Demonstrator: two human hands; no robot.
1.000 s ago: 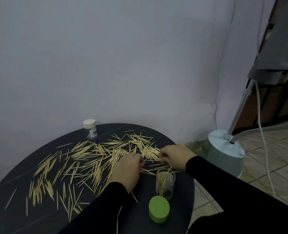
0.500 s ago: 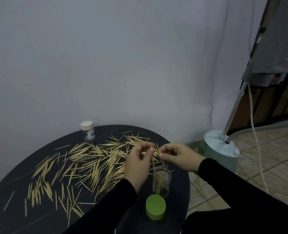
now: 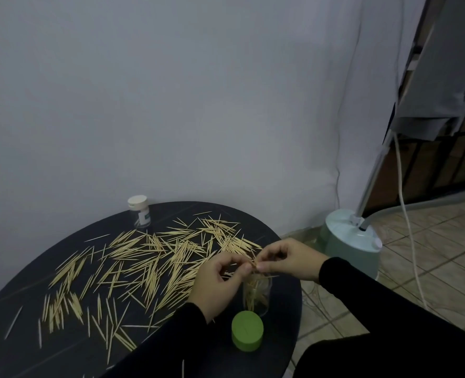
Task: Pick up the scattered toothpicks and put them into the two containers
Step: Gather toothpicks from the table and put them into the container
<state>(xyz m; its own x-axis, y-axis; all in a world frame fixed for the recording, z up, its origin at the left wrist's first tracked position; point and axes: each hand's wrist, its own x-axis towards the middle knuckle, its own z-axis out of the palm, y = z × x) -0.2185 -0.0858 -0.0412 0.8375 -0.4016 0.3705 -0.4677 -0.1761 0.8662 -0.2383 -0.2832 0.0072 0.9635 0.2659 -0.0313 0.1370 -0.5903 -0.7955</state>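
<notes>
Both hands, left hand (image 3: 215,282) and right hand (image 3: 288,259), pinch a few toothpicks (image 3: 254,264) right above the open clear jar (image 3: 256,294). Most toothpicks lie scattered on the table (image 3: 280,331). Risk: a loose pinch probably drops some outside the narrow mouth.

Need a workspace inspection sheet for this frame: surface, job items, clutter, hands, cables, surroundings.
Surface: round dark table.
Job's things: scattered toothpicks across the table; clear open container partly filled, its green lid beside it; capped small jar at the far edge.
Clutter: nothing seen.
Grippers: left hand and right hand pinch toothpicks together above the open container.
Cables: white cord hanging down to the floor.
Surroundings: white wall; pale green appliance base on tiled floor; grey cloth hanging.
</notes>
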